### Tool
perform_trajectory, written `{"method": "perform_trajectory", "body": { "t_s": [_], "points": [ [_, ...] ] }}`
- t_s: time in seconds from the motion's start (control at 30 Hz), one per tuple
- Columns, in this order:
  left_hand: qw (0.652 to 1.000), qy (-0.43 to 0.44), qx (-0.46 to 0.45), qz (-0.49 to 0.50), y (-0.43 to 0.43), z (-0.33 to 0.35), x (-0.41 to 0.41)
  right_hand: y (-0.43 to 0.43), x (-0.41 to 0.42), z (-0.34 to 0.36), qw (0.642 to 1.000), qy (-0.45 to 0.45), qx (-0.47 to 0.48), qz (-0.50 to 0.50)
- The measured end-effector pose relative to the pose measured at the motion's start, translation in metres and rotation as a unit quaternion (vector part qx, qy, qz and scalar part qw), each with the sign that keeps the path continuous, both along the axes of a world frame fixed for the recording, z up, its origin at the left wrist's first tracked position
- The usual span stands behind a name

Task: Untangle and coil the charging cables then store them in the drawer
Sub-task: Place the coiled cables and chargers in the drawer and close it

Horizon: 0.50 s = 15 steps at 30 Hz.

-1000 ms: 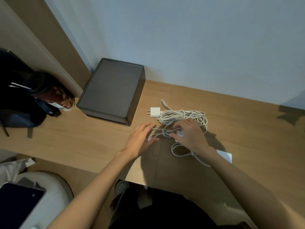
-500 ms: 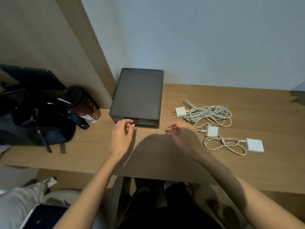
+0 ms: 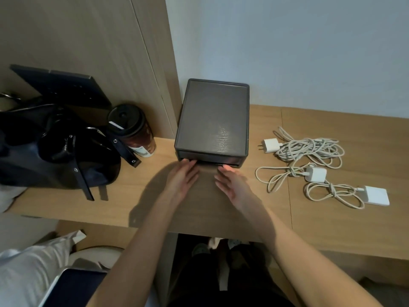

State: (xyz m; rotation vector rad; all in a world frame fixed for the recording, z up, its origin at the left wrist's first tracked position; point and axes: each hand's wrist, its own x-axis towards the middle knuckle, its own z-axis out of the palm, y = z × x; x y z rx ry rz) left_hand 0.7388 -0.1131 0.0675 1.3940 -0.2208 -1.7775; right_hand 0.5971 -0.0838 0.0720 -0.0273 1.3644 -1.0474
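**deskguy_02:** what's the room like where you're sitting?

**me:** Pretty bare. My long light-brown wooden desk top (image 3: 332, 229) runs right up against a plain pale blue-grey wall (image 3: 309, 52). On the left a tall beige wood-grain panel (image 3: 77, 41) stands behind it.

**deskguy_02:** lighting?

**me:** Dim and soft, no hard edges. It's all dark under the desk.
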Motion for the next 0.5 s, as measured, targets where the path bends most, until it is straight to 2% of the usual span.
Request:
{"method": "perform_trajectory", "body": {
  "t_s": [0.13, 0.5],
  "points": [
    [1.000, 0.022, 0.014, 0.008, -0.004, 0.002, 0.001, 0.001, -0.003, -0.002, 0.998, -0.056, -0.039, -0.015],
    [0.999, -0.011, -0.007, -0.037, 0.009, -0.006, 0.006, 0.008, 0.009, -0.005, 1.000, -0.024, 0.004, 0.007]
  ]
}}
